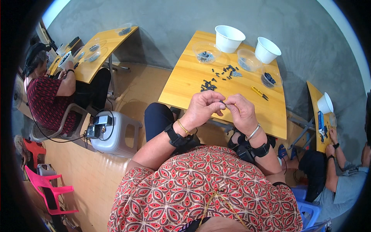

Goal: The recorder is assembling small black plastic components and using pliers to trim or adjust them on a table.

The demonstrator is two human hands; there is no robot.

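Above the near edge of the yellow wooden table [176, 87], my left hand [204, 107] and my right hand [242, 113] meet at the fingertips. Both are closed in a pinch around a small dark part [222, 103]. Fingers cover most of it, and I cannot tell if it is one piece or two. Just beyond my hands lies a loose cluster of small black parts [208, 86]. More black pieces [226, 72] are scattered farther back, beside a small heap of grey-blue bits [236, 74]. Yellow-handled snips [259, 92] rest to the right of my hands.
Clear bowls of small parts stand at the back: left [196, 47], middle [256, 62] and right [277, 80]. Behind them are two white tubs [230, 40] [268, 50]. A person [50, 91] works at the left table, another [342, 185] at the right. A grey stool [116, 133] carries electronics and cables.
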